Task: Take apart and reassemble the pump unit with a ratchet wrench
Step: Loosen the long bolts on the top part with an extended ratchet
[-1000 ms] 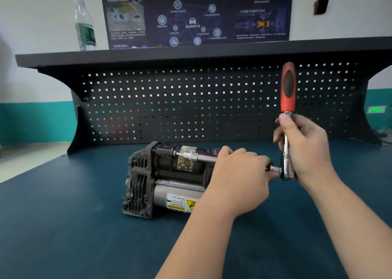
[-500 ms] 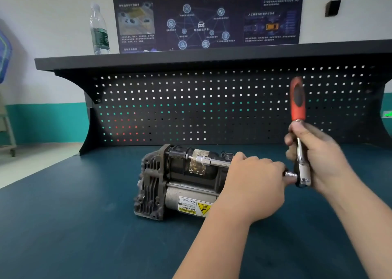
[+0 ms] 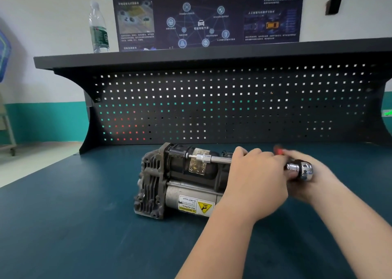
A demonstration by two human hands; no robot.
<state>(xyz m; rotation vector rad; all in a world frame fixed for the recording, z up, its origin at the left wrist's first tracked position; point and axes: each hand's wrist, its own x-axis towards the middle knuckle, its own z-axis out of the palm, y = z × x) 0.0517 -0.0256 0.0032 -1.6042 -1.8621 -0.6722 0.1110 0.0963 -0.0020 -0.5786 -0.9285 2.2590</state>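
Pump unit (image 3: 182, 181) lies centre of bench (image 3: 84, 225). Left hand (image 3: 256, 179) curls round extension bar (image 3: 216, 159), steadying it. Right hand (image 3: 314, 179) grips ratchet wrench (image 3: 301, 169), handle blurred, pointing far. Keep bar in line with bolt, socket fully seated; short, even swings.

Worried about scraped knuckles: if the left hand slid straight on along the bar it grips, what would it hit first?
Probably the socket on the bar, then the pump body where it seats. The left hand points that way; depth is unclear.

even indoor light; motion-blurred right hand (image 3: 314, 172); bowed edges
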